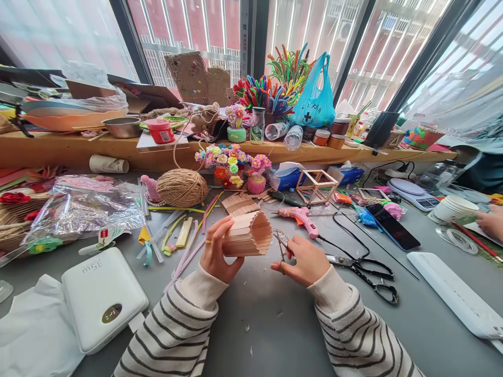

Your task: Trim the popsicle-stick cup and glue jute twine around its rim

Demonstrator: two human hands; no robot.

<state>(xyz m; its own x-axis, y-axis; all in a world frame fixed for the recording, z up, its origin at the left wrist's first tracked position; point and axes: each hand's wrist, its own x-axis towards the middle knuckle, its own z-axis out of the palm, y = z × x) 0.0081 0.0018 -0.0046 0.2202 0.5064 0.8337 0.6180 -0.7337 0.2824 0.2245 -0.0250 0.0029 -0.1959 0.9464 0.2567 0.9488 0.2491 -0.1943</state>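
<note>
the wooden-stick cup [244, 235] is tipped sideways above the tabletop [271, 327], long axis nine to three o'clock, mouth toward three. left hand [218, 248] curls round it; at three o'clock, right hand [308, 259] closes on small scissors [281, 245].

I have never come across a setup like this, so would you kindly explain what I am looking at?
Of course. There is no machine here: a person works with two bare hands, and the single picture comes from a camera worn on that person's head, looking forward and down. The left hand holds a wooden cup with a scalloped rim, tipped on its side. The right hand holds small scissors close to that rim; whether they touch it is hard to tell. On the grey table lie a pink glue gun, larger black scissors, a ball of twine and a phone. Another person's hand shows at the right edge.
</note>
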